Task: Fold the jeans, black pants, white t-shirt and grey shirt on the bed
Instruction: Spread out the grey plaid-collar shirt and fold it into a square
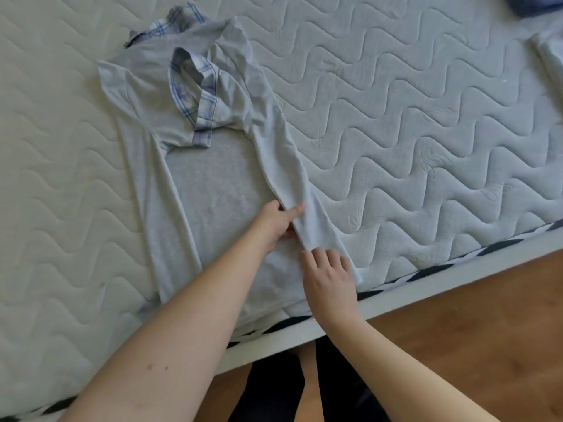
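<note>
Grey shirt [210,184] laid flat on bed [426,132], collar away, hem at near edge. Both side panels folded inward. Right-side fold pinched by left hand [278,222], thumb on top, fingers curled under. Right hand [327,275] rested on hem, fingers loosely spread, nothing gripped. White garment [551,53] seen at far right.

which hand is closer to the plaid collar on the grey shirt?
Left. The left hand grips the folded side strip of the grey shirt partway up, below the plaid collar. The right hand rests on the hem at the mattress edge, farther from it.
</note>
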